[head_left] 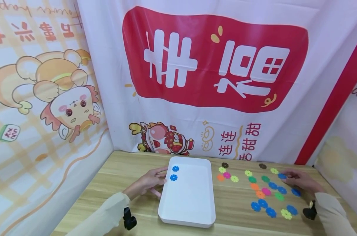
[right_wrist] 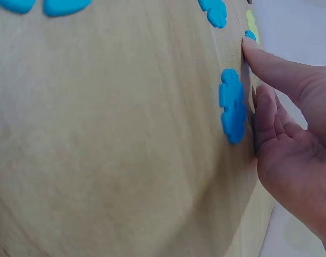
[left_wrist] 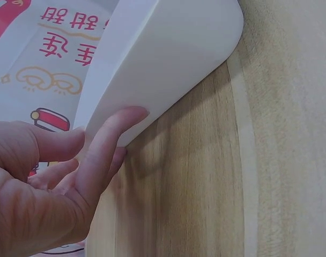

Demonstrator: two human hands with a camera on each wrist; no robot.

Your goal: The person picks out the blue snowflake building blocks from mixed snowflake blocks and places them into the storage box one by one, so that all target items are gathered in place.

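At the left side of the white tray (head_left: 187, 203) my left hand (head_left: 149, 181) touches the rim and outer wall. The left wrist view shows a fairly straight finger (left_wrist: 117, 123) against that wall and the thumb beside the rim. Two blue notched discs (head_left: 174, 177) lie in the tray's far left part. On the right side of the table, my right hand (head_left: 298, 180) has thumb and index finger at the edges of a blue notched disc (head_left: 282, 176), pinching it low at the tabletop. In the right wrist view the thumb partly hides this disc (right_wrist: 250, 35).
Several notched discs in blue, green, yellow, orange, pink and brown lie scattered right of the tray; one blue disc (head_left: 296, 192) is close below my right hand. Printed cloths hang behind the wooden table (head_left: 231, 209) and at both sides. Each wrist carries a black camera mount (head_left: 129, 220).
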